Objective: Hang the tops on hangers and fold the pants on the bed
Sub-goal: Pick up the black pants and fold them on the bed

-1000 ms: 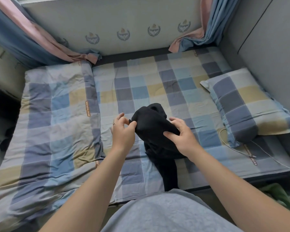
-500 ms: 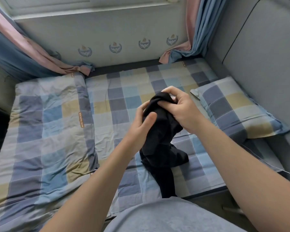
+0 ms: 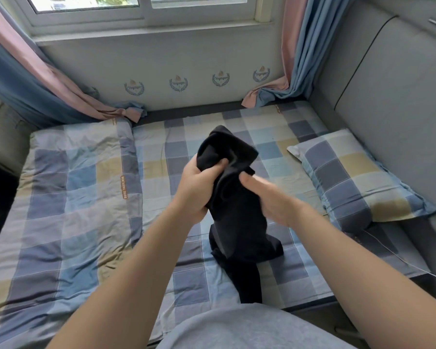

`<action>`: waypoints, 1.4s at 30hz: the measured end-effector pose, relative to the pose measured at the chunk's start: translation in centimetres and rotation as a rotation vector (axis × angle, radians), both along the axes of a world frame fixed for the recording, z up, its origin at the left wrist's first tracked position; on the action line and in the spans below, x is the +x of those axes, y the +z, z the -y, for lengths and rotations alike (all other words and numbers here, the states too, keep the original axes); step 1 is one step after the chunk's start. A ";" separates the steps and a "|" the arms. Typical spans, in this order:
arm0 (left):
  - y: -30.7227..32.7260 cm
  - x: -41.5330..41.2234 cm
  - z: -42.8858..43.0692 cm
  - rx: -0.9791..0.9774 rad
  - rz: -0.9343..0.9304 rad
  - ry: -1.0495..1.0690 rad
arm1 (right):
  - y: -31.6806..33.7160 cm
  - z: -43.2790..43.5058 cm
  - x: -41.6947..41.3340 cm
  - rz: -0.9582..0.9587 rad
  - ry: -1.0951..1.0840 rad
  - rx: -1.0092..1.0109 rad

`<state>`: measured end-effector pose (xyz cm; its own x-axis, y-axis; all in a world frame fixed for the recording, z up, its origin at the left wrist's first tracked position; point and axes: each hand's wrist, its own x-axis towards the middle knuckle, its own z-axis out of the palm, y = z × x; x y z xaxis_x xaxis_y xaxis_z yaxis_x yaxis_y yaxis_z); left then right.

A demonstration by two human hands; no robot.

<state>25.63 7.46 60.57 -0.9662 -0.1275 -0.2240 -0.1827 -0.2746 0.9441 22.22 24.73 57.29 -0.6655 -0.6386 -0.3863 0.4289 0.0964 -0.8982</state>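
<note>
A black garment [image 3: 237,210] hangs bunched in front of me, its lower end trailing onto the checked bed [image 3: 212,270] near the front edge. My left hand [image 3: 199,187] grips its upper part, thumb over the cloth, with a fold standing up above the fist. My right hand [image 3: 269,197] is blurred beside the garment on its right side, its thumb against the cloth and its fingers hidden behind it. Whether the garment is a top or pants cannot be told. No hanger is in view.
A folded checked quilt [image 3: 68,197] covers the bed's left half. A checked pillow [image 3: 353,177] lies at the right against a grey padded wall [image 3: 393,102]. Curtains [image 3: 48,86] hang at both back corners under a window. A thin white cable [image 3: 400,260] runs near the bed's right front.
Both hands have shifted along the raised black garment: the left now grips it higher, the right has dropped from its top to its side. The camera has tilted up, showing the window.
</note>
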 end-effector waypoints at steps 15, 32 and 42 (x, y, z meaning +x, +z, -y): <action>-3.9 0.4 -1.2 0.010 0.288 -0.248 | 1.6 0.9 -1.3 0.005 -0.525 0.084; -2.8 1.2 -2.2 -0.237 -0.034 -0.082 | -4.9 -3.1 2.2 0.148 -0.107 -0.147; -1.8 -0.5 0.1 -0.013 0.041 -0.014 | -5.1 -2.0 2.0 -0.236 -0.207 0.305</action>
